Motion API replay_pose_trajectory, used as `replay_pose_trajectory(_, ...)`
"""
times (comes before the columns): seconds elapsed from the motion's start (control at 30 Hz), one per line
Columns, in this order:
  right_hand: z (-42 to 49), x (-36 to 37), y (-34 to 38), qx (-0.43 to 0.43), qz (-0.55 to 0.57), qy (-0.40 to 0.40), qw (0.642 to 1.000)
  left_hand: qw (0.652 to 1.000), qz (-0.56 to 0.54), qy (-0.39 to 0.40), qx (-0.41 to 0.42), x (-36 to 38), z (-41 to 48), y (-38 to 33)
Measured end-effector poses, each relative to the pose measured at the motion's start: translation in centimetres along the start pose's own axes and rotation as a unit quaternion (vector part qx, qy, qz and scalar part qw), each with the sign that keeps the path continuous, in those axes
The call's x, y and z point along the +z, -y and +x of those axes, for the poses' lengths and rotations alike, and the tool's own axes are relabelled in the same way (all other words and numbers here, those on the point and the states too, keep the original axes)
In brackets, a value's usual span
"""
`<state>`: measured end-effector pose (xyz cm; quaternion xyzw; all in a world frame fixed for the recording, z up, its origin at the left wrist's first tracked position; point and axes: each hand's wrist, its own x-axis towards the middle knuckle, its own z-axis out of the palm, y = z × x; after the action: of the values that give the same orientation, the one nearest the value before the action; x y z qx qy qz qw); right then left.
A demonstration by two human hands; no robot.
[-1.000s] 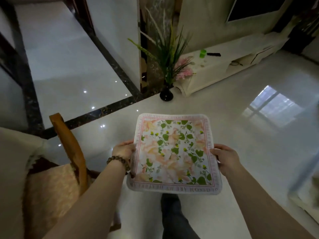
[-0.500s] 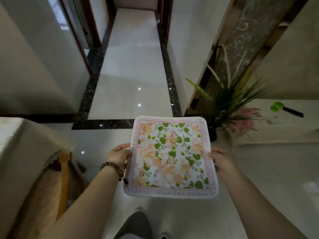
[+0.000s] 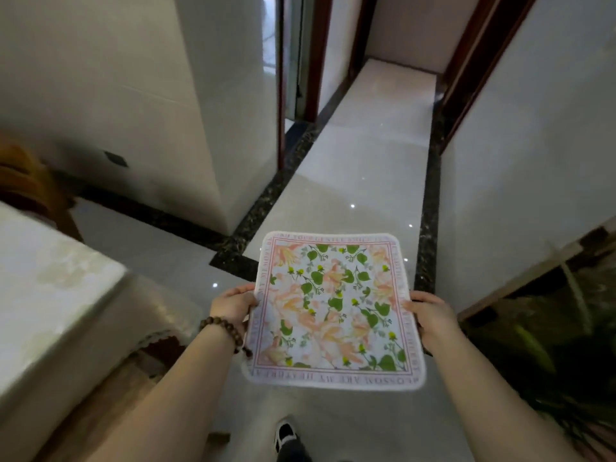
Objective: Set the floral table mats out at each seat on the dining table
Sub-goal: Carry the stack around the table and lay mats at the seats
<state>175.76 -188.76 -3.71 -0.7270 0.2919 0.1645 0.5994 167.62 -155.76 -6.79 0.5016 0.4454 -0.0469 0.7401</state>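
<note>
I hold a floral table mat (image 3: 335,308) flat in front of me, over the floor. It is white-edged with a pink border, green leaves and peach flowers. My left hand (image 3: 233,303), with a bead bracelet on the wrist, grips its left edge. My right hand (image 3: 428,313) grips its right edge. The dining table (image 3: 50,278), covered by a cream cloth with a lace hem, is at the left, its corner near my left forearm. No mat shows on the visible part of the table.
A wooden chair back (image 3: 30,181) stands behind the table at far left. A white pillar (image 3: 186,105) rises ahead, with a corridor (image 3: 373,141) and doorways beyond. A leafy plant (image 3: 546,355) sits low on the right. My shoe (image 3: 285,435) is on glossy tiles.
The view has swung left: the plant and TV cabinet slid off to the right, the corridor and pillar came ahead, and the table moved in at left. Both hands kept hold of the mat.
</note>
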Motion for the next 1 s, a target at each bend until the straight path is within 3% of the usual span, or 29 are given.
replay_pose_trajectory(0.43, 9.7, 25.2, 14.1, -0.052, -0.132, 0.205, 0.969, 0.968, -0.171, -0.182, 0.013, -9.4, 8.8, -10.7)
replay_pose_trajectory(0.77, 18.9, 44.3, 28.0, -0.112, -0.242, 0.316, 0.911, 0.919, -0.273, -0.281, 0.046, -10.5, 17.4, -22.0)
replay_pose_trajectory(1.0, 18.8, 57.7, 35.8, -0.142, -0.262, 0.409, 0.862, 0.888, -0.302, -0.334, 0.093, -14.6, 19.5, -29.6)
